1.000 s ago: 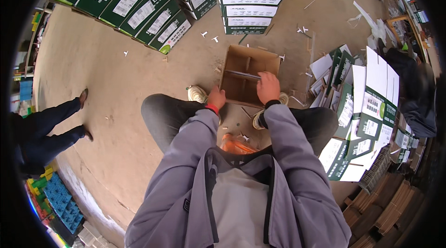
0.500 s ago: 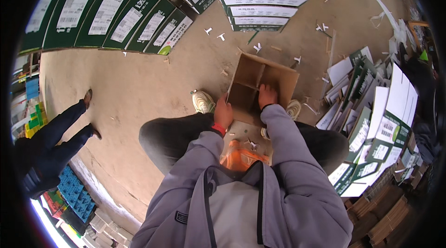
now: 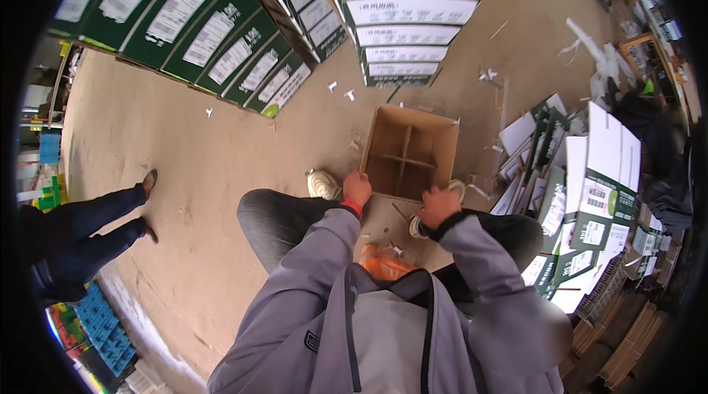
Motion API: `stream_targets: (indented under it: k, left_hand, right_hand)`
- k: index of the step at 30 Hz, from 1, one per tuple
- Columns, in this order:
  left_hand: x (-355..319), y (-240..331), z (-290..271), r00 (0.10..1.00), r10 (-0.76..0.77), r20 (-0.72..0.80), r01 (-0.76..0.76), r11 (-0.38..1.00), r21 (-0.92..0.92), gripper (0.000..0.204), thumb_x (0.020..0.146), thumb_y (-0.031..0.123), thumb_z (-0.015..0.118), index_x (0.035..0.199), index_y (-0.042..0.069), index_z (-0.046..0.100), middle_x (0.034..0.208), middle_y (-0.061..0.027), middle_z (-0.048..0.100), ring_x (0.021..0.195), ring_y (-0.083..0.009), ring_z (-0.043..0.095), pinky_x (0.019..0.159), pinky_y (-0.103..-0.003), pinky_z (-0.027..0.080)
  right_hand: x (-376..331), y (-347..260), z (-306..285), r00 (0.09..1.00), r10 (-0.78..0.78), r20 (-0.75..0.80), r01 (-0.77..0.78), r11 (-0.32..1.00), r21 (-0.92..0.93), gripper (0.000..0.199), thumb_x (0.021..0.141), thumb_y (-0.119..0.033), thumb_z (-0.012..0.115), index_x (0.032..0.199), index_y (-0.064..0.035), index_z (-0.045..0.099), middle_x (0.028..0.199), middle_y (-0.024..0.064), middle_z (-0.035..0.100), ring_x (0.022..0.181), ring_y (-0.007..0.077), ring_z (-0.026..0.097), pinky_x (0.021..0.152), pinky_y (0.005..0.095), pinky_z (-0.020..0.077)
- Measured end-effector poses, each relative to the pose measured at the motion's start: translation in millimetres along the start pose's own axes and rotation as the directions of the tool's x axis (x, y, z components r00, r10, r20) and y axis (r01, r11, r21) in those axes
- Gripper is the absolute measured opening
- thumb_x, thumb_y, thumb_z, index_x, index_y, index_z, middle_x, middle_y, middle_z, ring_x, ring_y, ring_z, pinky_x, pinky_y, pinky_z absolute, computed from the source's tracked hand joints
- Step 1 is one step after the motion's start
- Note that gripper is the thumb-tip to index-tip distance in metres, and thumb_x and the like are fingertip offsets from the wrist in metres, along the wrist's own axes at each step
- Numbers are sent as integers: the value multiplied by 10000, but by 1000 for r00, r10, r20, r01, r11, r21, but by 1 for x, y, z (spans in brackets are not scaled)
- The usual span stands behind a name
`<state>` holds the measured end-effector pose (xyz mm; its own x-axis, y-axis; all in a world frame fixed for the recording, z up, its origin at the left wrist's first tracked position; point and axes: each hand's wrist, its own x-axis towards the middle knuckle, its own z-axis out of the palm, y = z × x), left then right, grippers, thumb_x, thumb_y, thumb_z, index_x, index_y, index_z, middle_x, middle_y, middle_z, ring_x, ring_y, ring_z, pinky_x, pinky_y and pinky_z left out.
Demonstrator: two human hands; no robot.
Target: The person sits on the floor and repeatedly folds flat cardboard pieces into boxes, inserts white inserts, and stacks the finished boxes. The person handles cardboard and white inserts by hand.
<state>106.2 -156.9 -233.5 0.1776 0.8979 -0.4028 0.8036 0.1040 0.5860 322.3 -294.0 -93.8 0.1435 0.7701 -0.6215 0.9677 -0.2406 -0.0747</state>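
An open-topped brown cardboard box (image 3: 447,144) stands on the floor between my feet. Inside it, crossed cardboard dividers (image 3: 405,159) split the space into several compartments. My left hand (image 3: 357,189), with a red band at the wrist, is closed on the box's near left corner. At the near right edge, my right hand (image 3: 440,206) has its fingers curled over the rim. Just below the box, an orange object (image 3: 383,265) lies on the floor between my legs, partly hidden by my jacket.
Tall stacks of green and white cartons (image 3: 199,29) and more white-fronted cartons (image 3: 409,14) stand ahead. On the right is a heap of flattened cartons (image 3: 590,202). Another person's legs (image 3: 96,220) are at the left. White scraps (image 3: 349,94) litter the floor.
My right hand has come out of the box to its near right edge. The dividers now stand crossed inside. My left hand stays at the left side.
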Motion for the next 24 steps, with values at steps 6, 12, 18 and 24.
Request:
stream_targets:
  k: [6,12,18,24]
  left_hand:
    - [-17,62,-14,972,230,44,-232,971,50,395,1025,331,614,1064,-46,726,1028,-320,738,1004,-525,705,899,-596,555]
    - [-62,189,-132,800,600,15,-597,798,-78,566,1051,480,591,1245,-44,683,1153,-329,722,1080,-533,685,949,-587,549]
    - [-10,338,-307,115,874,-472,-780,374,502,663,939,279,718,1509,-6,533,1602,-218,505,1471,-397,469,1237,-552,351]
    - [41,351,-325,268,841,-470,-578,531,620,689,913,161,661,1580,125,489,1561,-182,498,1574,-383,336,1235,-660,293]
  right_hand:
    - [-30,61,52,760,138,-635,43,964,261,456,852,-434,842,1147,-103,736,1182,122,698,1082,420,662,981,537,513]
    - [-113,104,-62,529,12,-848,123,988,91,282,823,-283,872,924,-87,696,958,138,675,989,426,623,912,533,494]
    - [-273,117,-232,225,1,-974,89,996,22,360,763,-158,933,956,-20,662,920,166,643,917,405,617,803,464,514]
    - [-384,103,-396,206,84,-975,238,962,133,379,931,-163,826,1213,25,656,1048,75,692,947,170,631,867,322,518]
